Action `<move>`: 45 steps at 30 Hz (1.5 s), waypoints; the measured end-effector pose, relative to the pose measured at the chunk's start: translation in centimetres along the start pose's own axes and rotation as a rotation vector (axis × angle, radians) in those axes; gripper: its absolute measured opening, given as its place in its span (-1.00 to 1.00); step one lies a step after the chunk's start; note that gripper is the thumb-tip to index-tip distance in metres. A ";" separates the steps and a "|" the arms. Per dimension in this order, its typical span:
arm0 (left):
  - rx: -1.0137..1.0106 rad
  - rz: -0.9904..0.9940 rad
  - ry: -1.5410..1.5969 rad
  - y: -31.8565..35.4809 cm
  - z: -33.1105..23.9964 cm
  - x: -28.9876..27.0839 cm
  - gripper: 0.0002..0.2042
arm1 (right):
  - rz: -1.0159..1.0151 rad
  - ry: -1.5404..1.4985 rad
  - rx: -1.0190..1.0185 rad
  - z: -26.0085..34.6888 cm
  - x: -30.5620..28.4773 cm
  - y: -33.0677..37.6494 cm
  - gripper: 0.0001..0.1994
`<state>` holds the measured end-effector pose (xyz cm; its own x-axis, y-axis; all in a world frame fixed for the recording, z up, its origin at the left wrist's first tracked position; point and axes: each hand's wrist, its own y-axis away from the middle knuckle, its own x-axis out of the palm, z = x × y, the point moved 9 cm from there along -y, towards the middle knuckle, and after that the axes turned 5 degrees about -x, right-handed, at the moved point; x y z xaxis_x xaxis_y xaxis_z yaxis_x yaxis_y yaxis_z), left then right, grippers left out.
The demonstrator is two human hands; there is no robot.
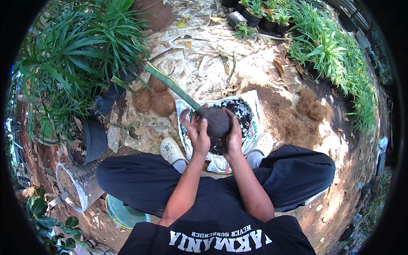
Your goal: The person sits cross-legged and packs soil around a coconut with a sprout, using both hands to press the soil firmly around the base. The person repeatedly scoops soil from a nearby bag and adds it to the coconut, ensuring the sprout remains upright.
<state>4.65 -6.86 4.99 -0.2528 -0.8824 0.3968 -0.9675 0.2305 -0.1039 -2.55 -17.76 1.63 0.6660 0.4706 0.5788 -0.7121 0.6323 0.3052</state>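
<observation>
Between my hands is a dark, round soil ball, with a long green snake plant leaf sticking out toward the upper left. My left hand cups the ball's left side, its thumb pressed on it and its fingers partly behind the leaf's base. My right hand curves around the right side. Underneath lies a white plastic sack, spread flat, bearing black potting soil with pale flecks. The underside of the ball is hidden from view.
Brown fibre balls sit left of the sack, at least one with a cut leaf. Loose coconut fibre lies to the right. Grassy potted plants crowd the left and right. A black pot, a white sack and a teal basin stand nearby.
</observation>
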 end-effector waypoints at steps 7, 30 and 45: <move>-0.089 0.199 0.079 -0.1 1.1 1.1 -0.27 | -0.100 -0.143 0.199 -3.1 -1.6 0.4 -0.25; -0.042 0.031 -0.187 -0.9 2.6 -1.6 -0.33 | 0.139 -0.292 0.529 -5.9 0.0 -1.6 -0.09; -0.544 -0.141 0.604 -0.8 7.8 -3.6 -0.60 | 0.810 2.060 -0.260 -18.4 -10.6 -1.4 -0.67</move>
<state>6.37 -7.03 -3.48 0.0643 -0.5810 0.8114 -0.8156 0.4379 0.3782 -4.54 -12.26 -18.87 -0.2955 0.2868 -0.9113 -0.9521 -0.0096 0.3057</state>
